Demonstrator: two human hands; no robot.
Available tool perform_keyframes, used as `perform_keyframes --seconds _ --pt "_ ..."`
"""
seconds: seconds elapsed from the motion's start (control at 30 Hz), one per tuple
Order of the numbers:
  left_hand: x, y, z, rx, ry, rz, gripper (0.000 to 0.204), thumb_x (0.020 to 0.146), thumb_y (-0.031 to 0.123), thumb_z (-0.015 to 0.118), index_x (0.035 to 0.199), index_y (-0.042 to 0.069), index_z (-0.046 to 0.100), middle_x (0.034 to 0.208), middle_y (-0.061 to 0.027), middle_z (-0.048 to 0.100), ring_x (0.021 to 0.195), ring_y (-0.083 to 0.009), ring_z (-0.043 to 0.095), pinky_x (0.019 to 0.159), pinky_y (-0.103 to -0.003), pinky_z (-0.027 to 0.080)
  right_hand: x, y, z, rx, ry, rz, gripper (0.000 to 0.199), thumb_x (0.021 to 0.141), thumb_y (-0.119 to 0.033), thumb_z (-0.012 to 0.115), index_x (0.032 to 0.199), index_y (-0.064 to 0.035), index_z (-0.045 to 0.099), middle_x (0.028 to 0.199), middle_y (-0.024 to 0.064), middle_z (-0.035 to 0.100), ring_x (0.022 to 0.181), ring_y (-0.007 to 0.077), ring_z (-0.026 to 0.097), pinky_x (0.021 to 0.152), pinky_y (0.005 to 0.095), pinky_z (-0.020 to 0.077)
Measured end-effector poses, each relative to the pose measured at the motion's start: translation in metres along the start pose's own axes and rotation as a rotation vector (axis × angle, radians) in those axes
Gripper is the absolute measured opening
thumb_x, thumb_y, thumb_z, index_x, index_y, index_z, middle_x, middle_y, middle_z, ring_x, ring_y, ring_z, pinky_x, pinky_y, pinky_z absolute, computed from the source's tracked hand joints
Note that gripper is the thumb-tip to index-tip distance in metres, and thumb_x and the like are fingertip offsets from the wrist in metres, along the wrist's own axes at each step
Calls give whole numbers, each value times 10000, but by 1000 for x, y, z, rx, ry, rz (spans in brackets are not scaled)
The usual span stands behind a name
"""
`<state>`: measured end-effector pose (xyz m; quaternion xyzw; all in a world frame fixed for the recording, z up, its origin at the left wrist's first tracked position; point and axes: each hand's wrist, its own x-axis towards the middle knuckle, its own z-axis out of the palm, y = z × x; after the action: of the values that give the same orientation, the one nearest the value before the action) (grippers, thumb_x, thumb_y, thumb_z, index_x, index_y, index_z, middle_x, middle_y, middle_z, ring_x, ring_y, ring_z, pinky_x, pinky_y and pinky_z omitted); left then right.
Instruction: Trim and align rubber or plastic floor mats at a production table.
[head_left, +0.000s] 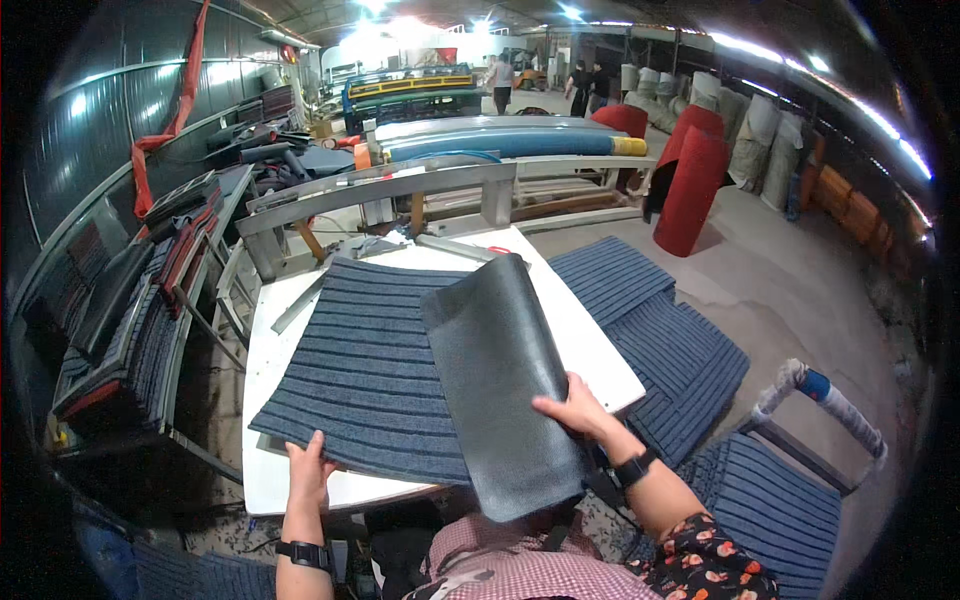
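Observation:
A grey-blue carpet mat (370, 360) with dark ribs lies on a white-topped table (575, 320). Its right part is folded over leftward, so the smooth black backing (495, 370) faces up. At the near left edge, my left hand (310, 468) pinches the mat, thumb on top and fingers hidden beneath. My right hand (580, 408) grips the rounded fold on the right, its thumb lying on the black backing and its other fingers out of sight around the fold. Beyond the mat, a metal straightedge (450, 250) rests at the table's far side.
More ribbed mats (660, 340) are stacked right of the table, with others (780, 510) by a plastic-wrapped cart handle (830, 400). On the left, a rack (130, 350) holds piled mats. Past a metal frame (380, 190) lie long rolls (500, 143); red rolls (695, 190) stand farther right. People (500, 80) are in the background.

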<state>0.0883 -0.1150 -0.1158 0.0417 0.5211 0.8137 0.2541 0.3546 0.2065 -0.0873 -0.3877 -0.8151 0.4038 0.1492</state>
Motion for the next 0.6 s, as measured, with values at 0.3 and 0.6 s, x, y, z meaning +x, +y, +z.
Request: perform_keyframes --seconds 0.3,0.6 --pt "66 12 9 402 -172 31 563 832 -17 429 1342 55 203 1245 -153 426 1083 -268 487 835 -363 482 -60 28 6 444 116 36 582 747 -124 633 1194 99 336 1064 182 522 966 226 531 837 327 436" --pt "190 16 -8 456 180 201 501 788 -77 433 1260 -47 268 1219 -198 438 1070 -283 490 890 -371 426 -17 -21 71 544 182 -25 506 780 -53 597 1188 71 325 1074 150 486 946 200 501 833 315 423"
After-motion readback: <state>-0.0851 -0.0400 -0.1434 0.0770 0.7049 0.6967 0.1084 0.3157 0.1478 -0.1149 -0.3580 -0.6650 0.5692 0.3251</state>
